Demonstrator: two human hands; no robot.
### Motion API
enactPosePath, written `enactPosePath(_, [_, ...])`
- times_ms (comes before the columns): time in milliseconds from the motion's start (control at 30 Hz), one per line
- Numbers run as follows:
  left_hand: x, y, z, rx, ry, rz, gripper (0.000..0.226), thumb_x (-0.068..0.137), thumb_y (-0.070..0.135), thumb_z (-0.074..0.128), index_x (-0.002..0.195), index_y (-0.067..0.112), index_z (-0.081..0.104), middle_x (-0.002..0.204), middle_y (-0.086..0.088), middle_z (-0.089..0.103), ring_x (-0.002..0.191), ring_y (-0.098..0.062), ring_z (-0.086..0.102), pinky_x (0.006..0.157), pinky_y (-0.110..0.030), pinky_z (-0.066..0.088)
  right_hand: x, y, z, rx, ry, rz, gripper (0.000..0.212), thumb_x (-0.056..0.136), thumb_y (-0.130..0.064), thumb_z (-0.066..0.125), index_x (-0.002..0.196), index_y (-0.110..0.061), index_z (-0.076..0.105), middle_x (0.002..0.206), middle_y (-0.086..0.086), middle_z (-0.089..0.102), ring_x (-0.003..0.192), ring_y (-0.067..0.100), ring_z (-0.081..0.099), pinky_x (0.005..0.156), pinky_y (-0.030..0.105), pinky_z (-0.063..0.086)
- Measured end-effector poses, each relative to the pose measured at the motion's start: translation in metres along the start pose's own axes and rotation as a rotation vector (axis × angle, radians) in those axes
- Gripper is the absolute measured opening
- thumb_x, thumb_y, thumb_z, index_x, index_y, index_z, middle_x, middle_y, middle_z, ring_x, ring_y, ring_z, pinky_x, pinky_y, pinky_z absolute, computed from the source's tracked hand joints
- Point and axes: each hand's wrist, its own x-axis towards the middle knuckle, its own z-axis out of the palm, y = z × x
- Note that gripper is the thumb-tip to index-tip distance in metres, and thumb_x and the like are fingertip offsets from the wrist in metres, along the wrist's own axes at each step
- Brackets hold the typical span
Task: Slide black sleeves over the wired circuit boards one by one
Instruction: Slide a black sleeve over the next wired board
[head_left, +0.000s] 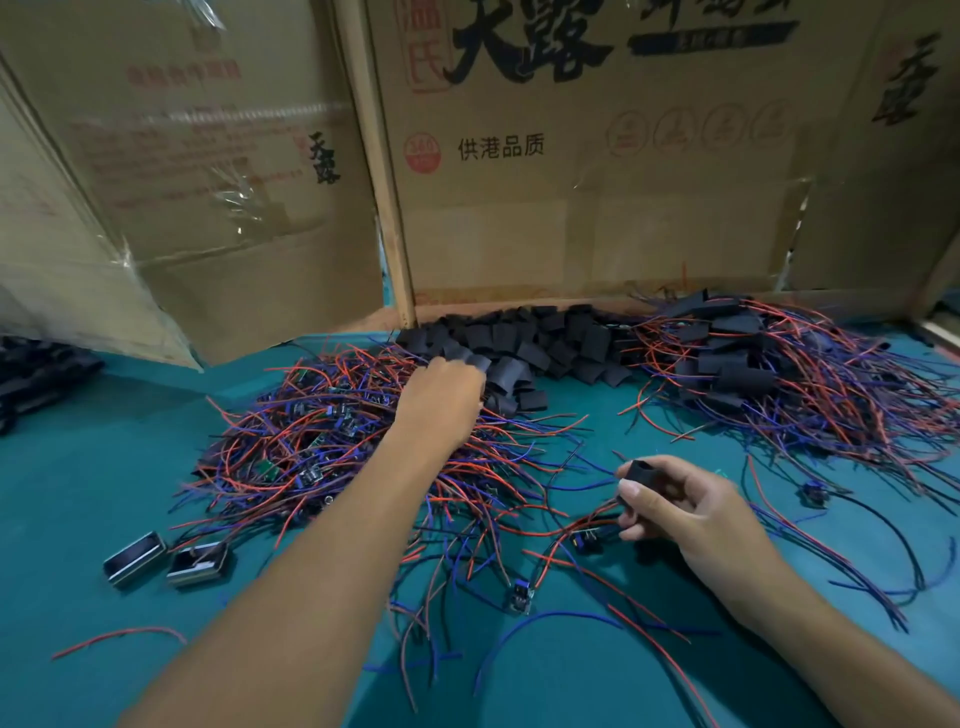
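Teal table (93, 467), 2 metal parts (166, 560), 3 wire heaps (322, 441)

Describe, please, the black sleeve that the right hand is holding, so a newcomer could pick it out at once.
Start at the green table, in front of the cardboard boxes. Near the front right, the right hand pinches one black sleeve with red and blue wires trailing beneath it. Unlike the heap of loose sleeves at the back, which the left hand reaches into, this one is held off the table.

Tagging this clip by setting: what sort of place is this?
Probably a small hand-assembly bench in a workshop. A green table mat carries a heap of wired circuit boards and a pile of black sleeves, with flattened cardboard cartons propped up as a backdrop.
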Motion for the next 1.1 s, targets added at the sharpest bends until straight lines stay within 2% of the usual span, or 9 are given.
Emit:
enactPosePath(133, [0.019,0.005,0.005,0.175,-0.174,0.015,0.036,0.097,0.034,0.062,0.072,0.012,0.047,0.102,-0.012,0.069,0.092,-0.032,0.059,0.078,-0.038,0.035,0.000,-0.003,-0.002,-0.008,0.008,0.002,0.025,0.076,-0.021,0.070,0.093,-0.004,0.068,0.071,0.013,0.065,0.061,0.021,0.064,0.057,0.023,0.054])
enactPosePath(233, [0.023,0.005,-0.005,0.150,-0.140,0.019,0.035,0.093,0.039,0.065,0.078,0.016,0.044,0.103,-0.009,0.069,0.096,-0.030,0.060,0.087,-0.039,0.040,-0.001,-0.004,0.000,-0.024,-0.002,-0.006,0.027,0.075,-0.024,0.069,0.093,-0.005,0.067,0.070,0.012,0.066,0.061,0.022,0.065,0.058,0.022,0.054])
enactPosePath(400, [-0.007,0.005,-0.043,-0.126,0.393,0.009,0.023,0.093,0.043,0.062,0.096,0.019,0.064,0.096,-0.005,0.061,0.097,-0.027,0.056,0.081,-0.040,0.047,-0.001,-0.003,0.000,-0.025,-0.010,-0.005,0.030,0.073,-0.027,0.071,0.094,-0.006,0.068,0.072,0.014,0.067,0.062,0.023,0.067,0.059,0.023,0.055])
enactPosePath(500, [-0.050,0.016,-0.058,-0.668,0.643,-0.017,0.014,0.092,0.037,0.065,0.089,0.024,0.066,0.066,0.004,0.063,0.066,-0.019,0.061,0.059,-0.031,0.046,-0.001,-0.002,-0.001,-0.015,-0.011,-0.015,0.028,0.075,-0.026,0.071,0.094,-0.006,0.068,0.071,0.014,0.066,0.062,0.023,0.066,0.060,0.024,0.055])
enactPosePath(567, [-0.079,0.031,-0.056,-1.146,0.549,-0.033,0.010,0.095,0.031,0.064,0.091,0.023,0.066,0.059,0.001,0.068,0.047,-0.018,0.061,0.046,-0.023,0.043,0.000,-0.001,-0.001,-0.011,-0.008,-0.018,0.025,0.076,-0.025,0.072,0.093,-0.007,0.069,0.072,0.015,0.066,0.062,0.023,0.065,0.061,0.026,0.056])
enactPosePath(633, [-0.099,0.046,-0.042,-1.483,0.408,-0.069,0.005,0.097,0.023,0.062,0.097,0.022,0.066,0.073,-0.005,0.075,0.052,-0.020,0.068,0.041,-0.022,0.045,0.000,0.000,0.000,-0.016,-0.001,-0.018,0.026,0.075,-0.027,0.072,0.092,-0.008,0.069,0.071,0.015,0.066,0.062,0.024,0.064,0.061,0.027,0.056])
enactPosePath(767, [-0.115,0.059,-0.013,-1.964,0.268,-0.148,0.023,0.102,0.005,0.043,0.109,0.009,0.064,0.099,-0.021,0.074,0.083,-0.032,0.073,0.064,-0.029,0.058,0.001,0.001,-0.001,-0.035,-0.004,-0.027,0.024,0.078,-0.027,0.072,0.092,-0.008,0.069,0.071,0.015,0.066,0.062,0.024,0.065,0.062,0.028,0.056])
enactPosePath(900, [-0.117,0.062,-0.004,-2.070,0.310,-0.141,0.016,0.099,0.010,0.049,0.104,0.011,0.065,0.102,-0.025,0.072,0.075,-0.027,0.071,0.064,-0.028,0.056,0.001,0.004,-0.003,-0.034,-0.005,-0.048,0.007,0.087,-0.013,0.069,0.091,-0.007,0.069,0.069,0.013,0.066,0.062,0.023,0.064,0.063,0.030,0.057])
enactPosePath(1100, [-0.117,0.062,-0.004,-2.098,0.360,-0.099,0.024,0.083,0.011,0.066,0.104,0.013,0.055,0.101,-0.023,0.072,0.076,-0.028,0.072,0.068,-0.031,0.058,0.000,0.005,0.001,-0.072,-0.016,-0.053,0.013,0.087,-0.014,0.070,0.096,-0.005,0.066,0.071,0.007,0.067,0.064,0.024,0.066,0.066,0.042,0.060])
